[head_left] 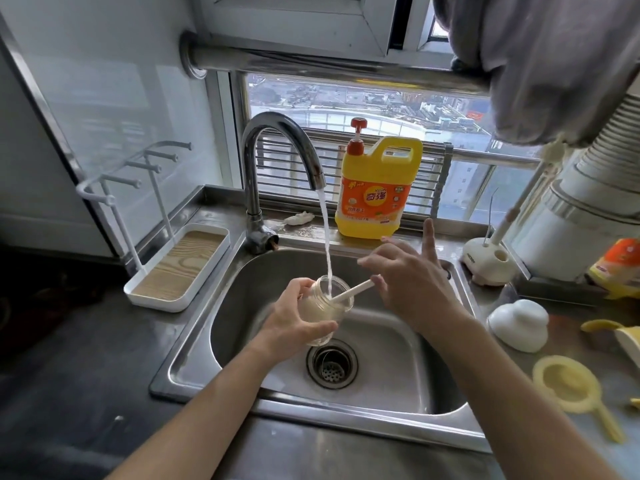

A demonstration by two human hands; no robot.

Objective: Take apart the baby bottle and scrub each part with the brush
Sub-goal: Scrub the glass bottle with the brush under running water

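1. I am on the scrubbing step, working on the bottle body [329, 308]. It is already apart from its other pieces and sits tilted over the sink [398, 382], just above the drain [331, 363], with its open mouth toward the tap [277, 133].
2. My left hand [294, 318] wraps around the bottle body from below and the side, fingers curled round the clear wall.
3. My right hand [405, 282] pinches the white brush handle [355, 289] between thumb and fingertips, while the other fingers stick out straight. The handle slants down into the bottle mouth. The brush head is inside, and I cannot make it out through the cloudy wall.
4. The water stream [325, 237] falls from the tap straight into the bottle mouth, beside the handle.
5. On the counter to my right lie what I take for the other bottle parts: a white domed cap [517, 323] and a yellow ring piece [568, 382], well apart from the sink. I judge they are yet to be scrubbed.
6. The next move, as I judge it, calls for twisting the brush round the inside wall and down to the base with a firm hold on the wet bottle, then tipping the water out before I change pieces.
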